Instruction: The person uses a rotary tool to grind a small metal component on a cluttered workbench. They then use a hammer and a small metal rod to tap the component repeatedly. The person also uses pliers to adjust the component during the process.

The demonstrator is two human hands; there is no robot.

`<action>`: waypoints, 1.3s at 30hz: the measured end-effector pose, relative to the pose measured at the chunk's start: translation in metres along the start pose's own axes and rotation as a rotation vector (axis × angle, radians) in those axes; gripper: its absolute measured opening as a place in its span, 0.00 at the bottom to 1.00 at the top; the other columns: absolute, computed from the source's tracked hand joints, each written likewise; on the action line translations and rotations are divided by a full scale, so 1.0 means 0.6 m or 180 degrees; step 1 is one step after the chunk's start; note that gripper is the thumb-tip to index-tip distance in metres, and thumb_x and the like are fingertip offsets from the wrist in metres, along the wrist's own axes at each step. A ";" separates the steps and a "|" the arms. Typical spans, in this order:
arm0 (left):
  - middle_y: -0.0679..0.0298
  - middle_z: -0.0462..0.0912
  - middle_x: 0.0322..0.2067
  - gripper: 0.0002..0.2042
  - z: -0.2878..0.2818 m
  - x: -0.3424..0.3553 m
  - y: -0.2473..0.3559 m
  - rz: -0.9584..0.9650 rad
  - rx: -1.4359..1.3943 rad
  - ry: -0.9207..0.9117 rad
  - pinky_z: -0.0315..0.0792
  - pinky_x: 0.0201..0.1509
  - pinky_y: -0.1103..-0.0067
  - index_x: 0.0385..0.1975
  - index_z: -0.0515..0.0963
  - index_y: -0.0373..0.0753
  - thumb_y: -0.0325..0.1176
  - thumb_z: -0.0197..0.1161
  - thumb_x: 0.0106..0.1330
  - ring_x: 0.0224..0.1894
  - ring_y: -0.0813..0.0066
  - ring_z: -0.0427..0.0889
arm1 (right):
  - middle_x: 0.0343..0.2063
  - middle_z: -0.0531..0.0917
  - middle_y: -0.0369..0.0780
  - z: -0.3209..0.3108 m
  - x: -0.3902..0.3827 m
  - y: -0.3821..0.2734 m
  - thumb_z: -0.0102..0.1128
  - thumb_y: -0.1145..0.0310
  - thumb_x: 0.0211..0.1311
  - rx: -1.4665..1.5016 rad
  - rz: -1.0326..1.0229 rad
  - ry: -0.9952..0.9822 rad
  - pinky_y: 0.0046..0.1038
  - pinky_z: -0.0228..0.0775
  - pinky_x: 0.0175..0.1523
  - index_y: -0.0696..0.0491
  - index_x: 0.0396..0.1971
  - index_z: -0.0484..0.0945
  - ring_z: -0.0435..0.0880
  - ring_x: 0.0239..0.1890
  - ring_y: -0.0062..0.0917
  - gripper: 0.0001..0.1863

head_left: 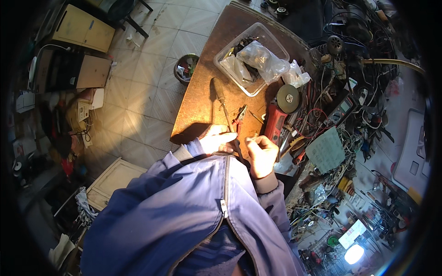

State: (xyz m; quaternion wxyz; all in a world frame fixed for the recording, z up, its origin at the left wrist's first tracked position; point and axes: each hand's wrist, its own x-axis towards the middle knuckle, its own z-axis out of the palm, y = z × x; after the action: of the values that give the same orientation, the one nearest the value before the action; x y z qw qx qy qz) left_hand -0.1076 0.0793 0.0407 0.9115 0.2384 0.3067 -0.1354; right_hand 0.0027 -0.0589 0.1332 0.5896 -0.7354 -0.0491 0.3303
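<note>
My left hand (215, 140) is at the table's near edge, its fingers curled together; what they hold, if anything, is hidden. Right beside its fingertips runs the dark shaft of a long tool with a brown handle (219, 92), perhaps a soldering iron; I cannot tell whether they touch it. A short gap to the right, my right hand (262, 155) is closed in a pinch, and whatever is between thumb and finger is too small to name. Just beyond both hands lie red-handled pliers (239, 120). A red angle grinder (275, 122) with a grey disc (288, 98) rests right of them.
On the brown wooden table (193, 108) stands a clear plastic box (220, 69) with bags and small parts. Tangled wires, a multimeter (341, 108) and a pale green sheet (326, 150) crowd the right side. A bin (177, 76) stands on the tiled floor left of the table.
</note>
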 end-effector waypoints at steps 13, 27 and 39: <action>0.61 0.86 0.38 0.11 -0.007 -0.004 0.001 -0.0106 0.0553 0.0363 0.83 0.38 0.78 0.47 0.80 0.32 0.34 0.63 0.74 0.33 0.77 0.85 | 0.32 0.74 0.40 -0.045 0.000 0.000 0.61 0.63 0.71 0.4006 0.1121 -0.0715 0.28 0.67 0.37 0.55 0.36 0.78 0.69 0.37 0.30 0.10; 0.60 0.85 0.38 0.12 0.004 -0.006 0.007 -0.0022 0.0755 0.0599 0.83 0.39 0.78 0.47 0.77 0.32 0.36 0.64 0.74 0.32 0.77 0.85 | 0.31 0.72 0.39 -0.055 -0.008 0.006 0.61 0.61 0.71 0.4477 0.0965 -0.0887 0.27 0.64 0.36 0.53 0.36 0.79 0.66 0.35 0.29 0.10; 0.58 0.83 0.36 0.07 0.018 0.010 0.032 0.1168 0.0797 0.0773 0.86 0.42 0.72 0.43 0.77 0.33 0.30 0.59 0.74 0.39 0.67 0.87 | 0.25 0.79 0.48 -0.051 -0.102 -0.229 0.70 0.71 0.54 0.2691 -0.1284 -0.2131 0.33 0.64 0.28 0.64 0.20 0.80 0.74 0.21 0.34 0.12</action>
State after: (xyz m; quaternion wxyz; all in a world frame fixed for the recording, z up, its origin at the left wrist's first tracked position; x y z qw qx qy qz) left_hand -0.0901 0.0893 0.0510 0.8406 0.4156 0.3463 0.0249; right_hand 0.0154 -0.0716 0.2860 0.8360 -0.2672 -0.2361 0.4170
